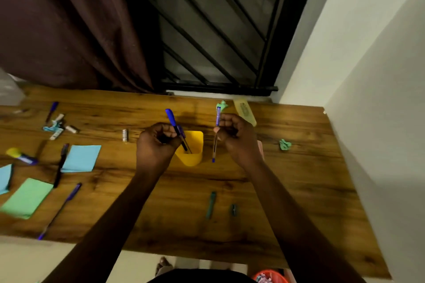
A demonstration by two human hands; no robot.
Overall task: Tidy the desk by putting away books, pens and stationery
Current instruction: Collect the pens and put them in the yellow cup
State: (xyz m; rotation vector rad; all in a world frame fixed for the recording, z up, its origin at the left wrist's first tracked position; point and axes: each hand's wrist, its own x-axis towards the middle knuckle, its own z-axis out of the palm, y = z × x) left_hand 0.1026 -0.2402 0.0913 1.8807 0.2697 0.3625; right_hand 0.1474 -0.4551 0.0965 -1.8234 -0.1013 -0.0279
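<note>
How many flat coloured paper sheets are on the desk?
3: a blue sheet left of the yellow cup, a green sheet nearer the front edge, and a second blue sheet cut by the left frame edge. More may lie out of frame.

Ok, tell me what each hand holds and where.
Left hand grips a blue-capped pen mid-barrel, tip in the yellow cup; right hand pinches another blue pen mid-barrel.

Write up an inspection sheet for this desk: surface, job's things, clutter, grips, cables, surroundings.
Surface: wooden desk, scattered stationery.
Job's things: yellow cup mid-desk; loose pens left; teal pen near front; blue notes and green notes left.
Clutter: crumpled green paper right; small white cylinders left, blurred.
Grips: left hand holds a blue-capped pen, lower end at the cup; right hand holds a second pen upright beside it.
Cables: nothing seen.
Surroundings: brown curtain, barred window, white wall right.
</note>
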